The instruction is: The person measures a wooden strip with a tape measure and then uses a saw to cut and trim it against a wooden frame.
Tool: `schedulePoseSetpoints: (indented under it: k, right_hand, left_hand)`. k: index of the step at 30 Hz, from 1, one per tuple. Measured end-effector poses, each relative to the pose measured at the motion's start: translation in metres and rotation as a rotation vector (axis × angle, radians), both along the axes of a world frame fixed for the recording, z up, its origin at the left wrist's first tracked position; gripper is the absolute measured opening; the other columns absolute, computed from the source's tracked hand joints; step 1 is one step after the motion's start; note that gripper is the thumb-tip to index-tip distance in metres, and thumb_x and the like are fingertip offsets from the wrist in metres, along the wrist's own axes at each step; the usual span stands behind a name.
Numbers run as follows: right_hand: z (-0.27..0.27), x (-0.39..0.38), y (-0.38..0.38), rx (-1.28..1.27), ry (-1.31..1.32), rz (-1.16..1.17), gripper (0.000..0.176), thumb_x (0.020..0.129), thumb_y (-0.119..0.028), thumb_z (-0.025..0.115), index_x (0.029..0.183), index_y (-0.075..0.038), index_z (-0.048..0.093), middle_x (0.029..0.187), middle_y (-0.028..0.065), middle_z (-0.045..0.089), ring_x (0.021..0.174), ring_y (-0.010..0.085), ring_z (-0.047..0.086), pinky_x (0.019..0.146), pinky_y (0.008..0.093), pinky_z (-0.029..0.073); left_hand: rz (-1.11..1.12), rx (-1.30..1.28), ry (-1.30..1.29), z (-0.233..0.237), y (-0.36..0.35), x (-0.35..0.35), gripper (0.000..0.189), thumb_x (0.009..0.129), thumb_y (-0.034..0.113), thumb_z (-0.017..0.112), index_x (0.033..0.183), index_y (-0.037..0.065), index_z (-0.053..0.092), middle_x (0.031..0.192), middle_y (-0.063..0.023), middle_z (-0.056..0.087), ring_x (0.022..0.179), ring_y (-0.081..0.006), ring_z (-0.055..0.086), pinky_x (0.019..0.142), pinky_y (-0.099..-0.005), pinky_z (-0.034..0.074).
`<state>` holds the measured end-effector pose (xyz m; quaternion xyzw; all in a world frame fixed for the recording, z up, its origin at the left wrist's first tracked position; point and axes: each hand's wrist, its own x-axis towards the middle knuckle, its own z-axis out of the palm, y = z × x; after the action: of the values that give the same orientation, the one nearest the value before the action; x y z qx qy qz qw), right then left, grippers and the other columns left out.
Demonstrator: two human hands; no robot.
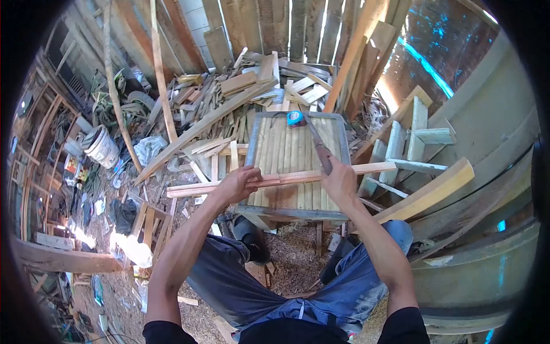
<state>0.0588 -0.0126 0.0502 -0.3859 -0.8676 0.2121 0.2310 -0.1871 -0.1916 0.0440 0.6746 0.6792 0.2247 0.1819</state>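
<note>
Long thin wooden strips (295, 177), laid together with overlapping ends, stretch crosswise over a small slatted table (245, 207). My left hand (236, 183) is closed around them left of the middle. My right hand (339, 182) closes on them farther right, near the table's right side. At its fingers lies the brown handle of a long narrow dark tool (314, 135), pointing away from me; its kind does not show clearly. A blue tape measure (295, 118) sits at the table's far edge, beside the tool's far end.
Scrap wood (246, 86) is heaped behind the table. A thick plank (432, 189) and a pale wooden frame (401, 143) stand at the right. To the left are a white bucket (102, 148) and leaning poles (163, 74). Sawdust (293, 252) covers the ground between my legs.
</note>
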Motion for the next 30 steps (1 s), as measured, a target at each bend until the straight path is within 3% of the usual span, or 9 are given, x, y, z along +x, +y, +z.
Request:
schedulePoseSetpoints:
  k: [6,11,14,16,20,25,27,28,30]
  right_hand:
    - [0.025,0.014,0.019,-0.210,0.198,-0.100,0.029,0.078,-0.023,0.073,0.085,0.003,0.065,0.074,0.0245,0.064,0.071,0.0411,0.064,0.064,0.0442,0.048]
    - [0.035,0.039,0.028,-0.113,0.236,-0.118,0.027,0.078,-0.022,0.074,0.085,0.002,0.064,0.071,0.0211,0.064,0.066,0.0369,0.063,0.062,0.0412,0.047]
    - [0.029,0.049,0.038,-0.160,0.310,-0.150,0.027,0.079,-0.022,0.074,0.088,0.001,0.065,0.069,0.0181,0.063,0.060,0.0297,0.061,0.060,0.0399,0.046]
    - [0.032,0.060,0.040,-0.056,0.370,-0.170,0.029,0.079,-0.025,0.075,0.089,0.001,0.066,0.064,0.0136,0.060,0.055,0.0221,0.055,0.057,0.0385,0.044]
    - [0.027,0.087,0.048,-0.056,0.337,-0.242,0.030,0.081,-0.025,0.076,0.089,0.002,0.066,0.063,0.0100,0.059,0.056,0.0152,0.051,0.057,0.0339,0.044]
    - [0.021,0.123,0.055,-0.046,0.312,-0.328,0.025,0.083,-0.020,0.074,0.090,0.003,0.066,0.064,0.0102,0.062,0.057,0.0145,0.053,0.058,0.0329,0.045]
    - [0.014,0.136,0.057,0.055,0.452,-0.316,0.025,0.083,-0.020,0.074,0.091,0.002,0.066,0.067,0.0097,0.064,0.059,0.0147,0.054,0.060,0.0333,0.046]
    - [0.006,0.148,0.063,0.119,0.399,-0.345,0.024,0.083,-0.020,0.074,0.091,0.001,0.067,0.070,0.0092,0.065,0.062,0.0145,0.055,0.062,0.0333,0.046]
    - [0.018,0.157,0.056,0.046,0.453,-0.321,0.022,0.083,-0.020,0.073,0.090,0.001,0.066,0.069,0.0085,0.063,0.062,0.0132,0.052,0.062,0.0324,0.044]
  left_hand:
    - [0.044,0.010,-0.001,0.002,-0.010,-0.016,0.028,0.071,0.005,0.074,0.095,0.003,0.058,0.095,-0.0168,0.059,0.096,-0.0389,0.058,0.082,-0.0441,0.047]
    - [0.101,-0.034,-0.018,-0.007,-0.003,-0.022,0.029,0.071,0.007,0.075,0.095,0.002,0.059,0.094,-0.0172,0.059,0.095,-0.0396,0.058,0.082,-0.0445,0.047]
    - [0.073,0.060,-0.029,-0.020,0.009,-0.012,0.031,0.070,0.008,0.075,0.094,0.003,0.056,0.091,-0.0167,0.059,0.092,-0.0397,0.059,0.079,-0.0455,0.048]
    - [0.096,0.058,-0.007,-0.027,0.024,-0.002,0.030,0.071,0.010,0.075,0.093,0.003,0.056,0.091,-0.0165,0.059,0.091,-0.0396,0.059,0.079,-0.0460,0.047]
    - [0.091,0.063,0.085,-0.034,0.059,0.016,0.027,0.073,0.015,0.072,0.092,0.004,0.056,0.091,-0.0159,0.060,0.090,-0.0392,0.059,0.077,-0.0473,0.047]
    - [0.071,0.026,0.082,-0.037,0.100,0.044,0.024,0.071,0.015,0.068,0.091,0.004,0.058,0.092,-0.0161,0.061,0.090,-0.0389,0.060,0.077,-0.0471,0.048]
    - [0.098,0.087,0.097,-0.045,0.116,0.051,0.024,0.070,0.017,0.068,0.089,0.005,0.059,0.094,-0.0163,0.061,0.091,-0.0396,0.060,0.077,-0.0479,0.048]
    - [0.131,0.053,0.043,-0.047,0.122,0.056,0.025,0.070,0.018,0.069,0.088,0.005,0.059,0.094,-0.0162,0.061,0.091,-0.0402,0.060,0.077,-0.0487,0.047]
    - [0.087,0.004,0.063,-0.038,0.131,0.062,0.026,0.069,0.019,0.071,0.089,0.006,0.060,0.094,-0.0161,0.062,0.092,-0.0403,0.060,0.079,-0.0480,0.048]
